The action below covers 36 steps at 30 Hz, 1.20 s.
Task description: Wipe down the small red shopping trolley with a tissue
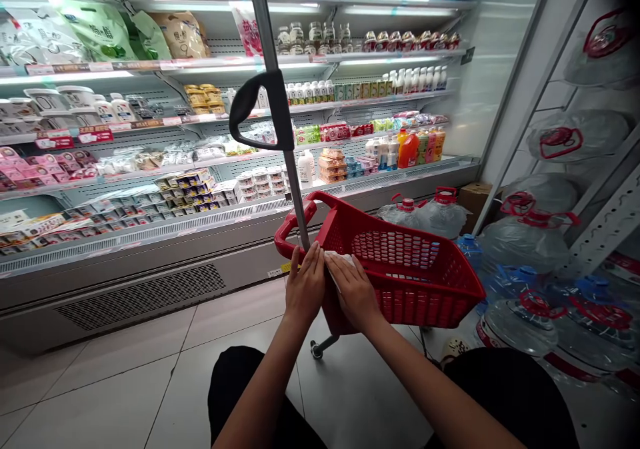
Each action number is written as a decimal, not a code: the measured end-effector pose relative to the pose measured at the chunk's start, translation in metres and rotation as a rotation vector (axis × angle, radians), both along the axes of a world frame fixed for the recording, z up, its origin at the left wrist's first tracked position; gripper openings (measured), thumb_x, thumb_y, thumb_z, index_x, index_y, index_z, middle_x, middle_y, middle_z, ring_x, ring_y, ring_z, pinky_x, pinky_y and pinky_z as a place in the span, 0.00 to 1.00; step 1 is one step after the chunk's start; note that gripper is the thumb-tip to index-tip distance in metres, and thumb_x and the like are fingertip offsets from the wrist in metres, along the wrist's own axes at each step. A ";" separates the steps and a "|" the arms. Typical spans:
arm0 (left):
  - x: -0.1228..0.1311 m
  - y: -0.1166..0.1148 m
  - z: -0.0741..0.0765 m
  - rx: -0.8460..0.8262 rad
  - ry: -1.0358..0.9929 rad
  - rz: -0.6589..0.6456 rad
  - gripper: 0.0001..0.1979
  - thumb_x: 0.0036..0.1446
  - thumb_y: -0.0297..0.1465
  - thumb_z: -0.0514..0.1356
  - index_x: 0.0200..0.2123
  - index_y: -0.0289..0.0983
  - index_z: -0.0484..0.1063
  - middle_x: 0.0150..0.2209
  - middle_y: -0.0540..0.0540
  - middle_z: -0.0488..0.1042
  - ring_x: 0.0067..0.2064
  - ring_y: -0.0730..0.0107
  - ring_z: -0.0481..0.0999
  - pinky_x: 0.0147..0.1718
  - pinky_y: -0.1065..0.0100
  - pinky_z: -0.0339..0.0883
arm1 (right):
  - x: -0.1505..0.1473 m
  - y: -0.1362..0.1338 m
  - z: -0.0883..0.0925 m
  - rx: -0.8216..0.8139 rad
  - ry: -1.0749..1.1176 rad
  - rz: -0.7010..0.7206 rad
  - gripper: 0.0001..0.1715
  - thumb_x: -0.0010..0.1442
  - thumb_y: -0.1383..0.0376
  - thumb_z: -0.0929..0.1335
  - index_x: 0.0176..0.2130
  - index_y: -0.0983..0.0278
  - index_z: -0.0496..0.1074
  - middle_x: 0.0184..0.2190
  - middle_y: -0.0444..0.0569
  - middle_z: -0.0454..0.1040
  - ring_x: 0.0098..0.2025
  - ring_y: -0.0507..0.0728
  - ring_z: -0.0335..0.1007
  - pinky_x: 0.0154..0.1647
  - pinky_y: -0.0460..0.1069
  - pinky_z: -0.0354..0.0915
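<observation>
A red shopping basket cart [415, 236] with slotted sides stands in front of me, tilted, with a grey pole [297, 199] rising at its left end. A black loop handle [280, 109] is fixed partway up that pole. My right hand [354, 292] presses a white cloth or tissue [341, 258] against the basket's near left corner, its fingers laid over it. Beside it my left hand [306, 284] rests with fingers stretched out on the basket's end, just below the red rim. Part of the cloth is hidden under my right fingers.
A lit refrigerated display [125, 242] full of cartons, cups and bottles runs behind the basket. Large water bottles [520, 322] with red handles crowd the right side, some on a rack. A small caster [317, 350] touches the tiled floor [125, 389].
</observation>
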State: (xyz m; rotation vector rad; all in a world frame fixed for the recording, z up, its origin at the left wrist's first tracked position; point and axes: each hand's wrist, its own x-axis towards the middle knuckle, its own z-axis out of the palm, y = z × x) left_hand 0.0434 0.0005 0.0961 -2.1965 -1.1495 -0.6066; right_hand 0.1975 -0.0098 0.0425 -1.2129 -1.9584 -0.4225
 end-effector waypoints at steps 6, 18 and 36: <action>-0.001 -0.002 -0.003 0.015 0.001 -0.002 0.28 0.69 0.20 0.47 0.71 0.26 0.61 0.70 0.35 0.63 0.75 0.63 0.54 0.75 0.53 0.19 | 0.050 -0.028 -0.025 -0.001 -0.030 -0.083 0.49 0.64 0.79 0.57 0.77 0.59 0.41 0.72 0.48 0.62 0.72 0.57 0.58 0.78 0.62 0.44; -0.007 -0.003 -0.013 0.040 0.023 0.008 0.28 0.71 0.23 0.47 0.72 0.33 0.59 0.73 0.42 0.56 0.76 0.68 0.50 0.76 0.55 0.24 | 0.004 -0.006 -0.013 0.080 -0.031 -0.017 0.48 0.64 0.79 0.55 0.77 0.64 0.35 0.74 0.54 0.58 0.75 0.59 0.53 0.75 0.61 0.56; 0.012 -0.003 -0.021 -0.003 0.044 0.004 0.27 0.72 0.26 0.50 0.72 0.34 0.60 0.73 0.46 0.60 0.74 0.57 0.59 0.76 0.53 0.45 | 0.021 -0.011 -0.027 0.034 -0.031 -0.037 0.46 0.68 0.77 0.54 0.77 0.64 0.31 0.75 0.56 0.55 0.76 0.61 0.50 0.75 0.63 0.55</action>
